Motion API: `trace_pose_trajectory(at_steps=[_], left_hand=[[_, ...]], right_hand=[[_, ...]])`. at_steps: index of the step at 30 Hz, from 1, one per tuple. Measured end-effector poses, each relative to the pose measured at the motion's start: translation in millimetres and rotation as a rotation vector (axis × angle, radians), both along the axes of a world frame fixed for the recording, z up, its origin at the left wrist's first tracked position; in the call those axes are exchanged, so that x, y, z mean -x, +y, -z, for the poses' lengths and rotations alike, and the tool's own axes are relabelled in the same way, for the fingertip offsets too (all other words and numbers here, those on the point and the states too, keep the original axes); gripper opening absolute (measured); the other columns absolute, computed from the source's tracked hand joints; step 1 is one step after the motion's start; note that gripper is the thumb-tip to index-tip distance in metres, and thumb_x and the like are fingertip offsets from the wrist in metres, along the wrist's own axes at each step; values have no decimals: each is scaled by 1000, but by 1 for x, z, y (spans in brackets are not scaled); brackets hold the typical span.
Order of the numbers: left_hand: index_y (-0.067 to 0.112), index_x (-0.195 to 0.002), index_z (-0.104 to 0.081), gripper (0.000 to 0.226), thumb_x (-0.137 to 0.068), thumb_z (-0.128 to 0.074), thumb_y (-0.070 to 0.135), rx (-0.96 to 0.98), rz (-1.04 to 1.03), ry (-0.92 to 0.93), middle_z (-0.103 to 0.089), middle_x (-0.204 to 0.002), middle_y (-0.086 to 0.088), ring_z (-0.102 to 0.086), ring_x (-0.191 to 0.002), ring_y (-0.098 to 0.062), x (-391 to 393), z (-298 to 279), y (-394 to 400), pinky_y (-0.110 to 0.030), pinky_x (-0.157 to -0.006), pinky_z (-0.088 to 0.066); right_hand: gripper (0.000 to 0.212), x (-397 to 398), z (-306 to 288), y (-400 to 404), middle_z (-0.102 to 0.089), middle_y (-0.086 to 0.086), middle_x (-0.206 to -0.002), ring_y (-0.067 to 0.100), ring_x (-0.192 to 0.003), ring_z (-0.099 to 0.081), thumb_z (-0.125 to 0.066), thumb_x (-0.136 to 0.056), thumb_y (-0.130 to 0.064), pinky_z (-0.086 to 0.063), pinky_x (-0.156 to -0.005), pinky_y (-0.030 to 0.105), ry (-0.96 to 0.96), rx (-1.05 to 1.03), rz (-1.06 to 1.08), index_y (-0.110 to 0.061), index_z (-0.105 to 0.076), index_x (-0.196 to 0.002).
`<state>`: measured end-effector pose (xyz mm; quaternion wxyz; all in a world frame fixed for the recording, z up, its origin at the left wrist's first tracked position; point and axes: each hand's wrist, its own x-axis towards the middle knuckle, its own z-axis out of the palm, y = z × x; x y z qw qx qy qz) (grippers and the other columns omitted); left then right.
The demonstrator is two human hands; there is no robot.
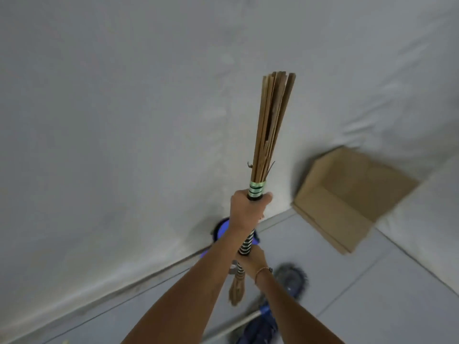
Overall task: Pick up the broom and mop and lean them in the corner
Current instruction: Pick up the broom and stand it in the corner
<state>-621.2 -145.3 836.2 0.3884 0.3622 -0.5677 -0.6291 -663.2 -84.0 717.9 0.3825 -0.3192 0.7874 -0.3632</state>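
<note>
I hold a straw broom [270, 125] upright in front of the white wall, its tan bristles pointing up. A green band ties the bristles just above my left hand [246, 207], which is closed around the black-and-white striped handle. My right hand [253, 261] grips the same handle lower down. A mop [290, 281] with a dark shaggy head and a metal pole lies on the grey tiled floor under my right forearm, partly hidden by it.
A blue bucket [221, 228] stands against the wall behind my arms. A flattened cardboard box [347, 197] leans in the corner at the right, where the two white walls meet. Grey floor tiles spread to the right.
</note>
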Motion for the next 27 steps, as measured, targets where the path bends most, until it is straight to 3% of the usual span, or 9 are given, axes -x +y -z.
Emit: trace_pose_trajectory(at_steps=[8, 15, 19, 24, 27], left_hand=[[12, -48, -52, 34, -77, -67, 20, 90, 242, 23, -51, -43, -5, -50, -42, -19, 205, -34, 88, -29, -53, -47], [19, -45, -49, 38, -79, -68, 18, 153, 372, -25, -48, -36, 5, -49, -41, -17, 327, -31, 114, -29, -51, -46], [19, -47, -49, 37, -79, -67, 19, 191, 447, -19, -48, -35, 6, -48, -37, -10, 398, -36, 110, -24, -47, -43], [14, -48, -49, 35, -78, -67, 21, 191, 532, 11, -50, -42, -1, -48, -39, -15, 486, -51, 106, -29, -54, -47], [15, -43, -48, 38, -76, -66, 22, 188, 597, 10, -49, -37, 3, -48, -37, -15, 537, -57, 109, -33, -58, -49]], right_hand=[[33, 215, -29, 96, -55, 8, -67, 19, -67, -51, -68, -78, -36, -37, -61, 27, 106, -9, 187, -9, -52, -69], [21, 316, -40, 116, -57, 4, -62, 15, -63, -51, -67, -78, -19, -40, -62, 27, 82, 28, 342, -10, -55, -64], [34, 378, -57, 108, -45, -2, -50, 7, -49, -38, -61, -80, -8, -32, -44, 12, 120, 77, 407, -15, -44, -51], [21, 446, -74, 117, -60, 13, -66, 24, -65, -54, -68, -79, -21, -45, -65, 37, 95, 148, 501, -3, -60, -70], [25, 491, -87, 130, -67, 24, -80, 32, -73, -63, -65, -85, -19, -48, -66, 26, 92, 168, 532, 5, -64, -77]])
